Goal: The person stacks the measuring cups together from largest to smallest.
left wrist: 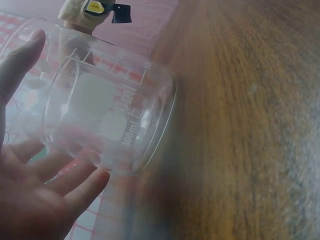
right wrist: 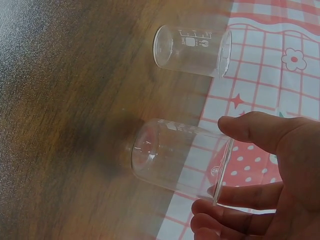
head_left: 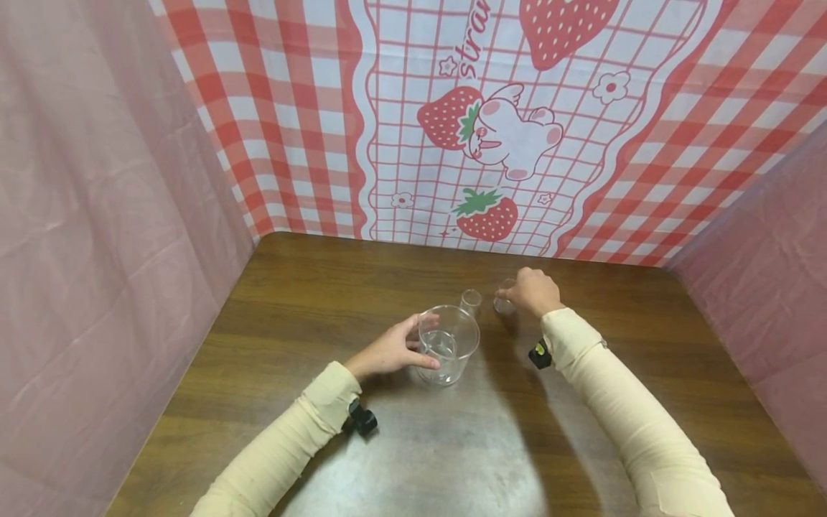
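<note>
My left hand (head_left: 386,352) (left wrist: 42,200) lies round the side of a large clear glass beaker (head_left: 464,350) (left wrist: 162,100), thumb on the near side, fingers on the far side. Inside it sits a smaller glass beaker (left wrist: 92,100), with white markings showing through the wall. At the right, my right hand (head_left: 533,292) (right wrist: 300,170) pinches a small clear beaker (head_left: 503,306) (right wrist: 172,157) near its rim between thumb and fingers. Whether its base touches the table, I cannot tell. Another small beaker (head_left: 471,303) (right wrist: 192,50) stands untouched between both hands, just behind the large one.
The brown wooden table (head_left: 310,287) (left wrist: 240,120) has a red-and-white checked cloth with strawberries (head_left: 400,143) hanging behind its back edge. Pink curtains (head_left: 110,215) hang at left and right. A small black camera is strapped at each wrist.
</note>
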### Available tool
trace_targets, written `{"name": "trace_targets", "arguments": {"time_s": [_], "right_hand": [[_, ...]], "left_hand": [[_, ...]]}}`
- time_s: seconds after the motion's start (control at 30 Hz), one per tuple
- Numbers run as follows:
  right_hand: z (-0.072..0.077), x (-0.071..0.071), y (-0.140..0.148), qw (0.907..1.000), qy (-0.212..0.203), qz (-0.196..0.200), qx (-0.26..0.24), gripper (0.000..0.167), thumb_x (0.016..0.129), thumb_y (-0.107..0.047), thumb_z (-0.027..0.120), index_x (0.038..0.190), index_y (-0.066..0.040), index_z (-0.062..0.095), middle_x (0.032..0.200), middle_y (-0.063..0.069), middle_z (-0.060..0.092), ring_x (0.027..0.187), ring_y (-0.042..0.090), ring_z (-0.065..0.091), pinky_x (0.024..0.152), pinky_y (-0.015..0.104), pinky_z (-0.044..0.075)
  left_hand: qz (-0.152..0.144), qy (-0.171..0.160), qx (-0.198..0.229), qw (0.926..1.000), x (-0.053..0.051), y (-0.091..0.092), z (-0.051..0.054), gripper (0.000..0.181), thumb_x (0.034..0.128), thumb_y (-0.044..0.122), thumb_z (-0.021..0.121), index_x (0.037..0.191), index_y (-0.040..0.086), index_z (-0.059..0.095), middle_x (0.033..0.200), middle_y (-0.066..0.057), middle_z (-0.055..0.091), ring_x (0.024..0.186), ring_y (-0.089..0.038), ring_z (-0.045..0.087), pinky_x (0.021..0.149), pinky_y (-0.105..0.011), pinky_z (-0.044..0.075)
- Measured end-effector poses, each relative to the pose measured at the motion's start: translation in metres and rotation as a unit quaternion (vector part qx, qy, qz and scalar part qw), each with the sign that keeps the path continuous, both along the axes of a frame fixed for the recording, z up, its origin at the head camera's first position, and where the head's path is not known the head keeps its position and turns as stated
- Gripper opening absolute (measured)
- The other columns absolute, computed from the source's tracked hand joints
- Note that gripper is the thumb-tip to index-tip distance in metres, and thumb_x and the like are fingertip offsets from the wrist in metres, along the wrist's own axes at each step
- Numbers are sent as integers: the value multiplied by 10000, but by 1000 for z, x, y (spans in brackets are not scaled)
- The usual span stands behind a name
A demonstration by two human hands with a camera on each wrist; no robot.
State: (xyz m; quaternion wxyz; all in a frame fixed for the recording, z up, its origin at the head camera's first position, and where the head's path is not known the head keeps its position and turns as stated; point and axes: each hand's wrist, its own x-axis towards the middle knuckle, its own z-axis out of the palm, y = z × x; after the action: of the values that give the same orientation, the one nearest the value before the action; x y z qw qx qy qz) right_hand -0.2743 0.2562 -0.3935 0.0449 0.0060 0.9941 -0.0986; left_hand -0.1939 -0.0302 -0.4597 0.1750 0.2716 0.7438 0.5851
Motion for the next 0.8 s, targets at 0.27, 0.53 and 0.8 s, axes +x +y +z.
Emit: {"name": "trace_targets", "arguments": {"time_s": [0.27,0.53,0.8], "right_hand": [[1,0,1,10000,64,31,-26,525,819,-443,726,953,62,672,1064,330,668,927,460,661,718,543,570],[4,2,0,10000,22,35,-57,508,824,-437,721,934,57,672,1055,320,673,919,448,662,727,539,568],[5,3,0,10000,6,39,-59,518,826,-438,717,951,63,669,1057,314,675,920,447,663,734,536,572]], "left_hand": [[28,-32,-43,10000,0,0,2,827,782,90,803,1461,-23,343,1512,-230,400,1391,-356,415,1117,-456,443],[35,-39,-64,10000,0,1,2,826,783,81,799,1460,-35,341,1508,-225,410,1392,-354,415,1115,-460,444],[29,-45,-62,10000,0,0,0,808,785,86,799,1455,-13,356,1508,-217,413,1395,-347,414,1122,-451,438]]}}
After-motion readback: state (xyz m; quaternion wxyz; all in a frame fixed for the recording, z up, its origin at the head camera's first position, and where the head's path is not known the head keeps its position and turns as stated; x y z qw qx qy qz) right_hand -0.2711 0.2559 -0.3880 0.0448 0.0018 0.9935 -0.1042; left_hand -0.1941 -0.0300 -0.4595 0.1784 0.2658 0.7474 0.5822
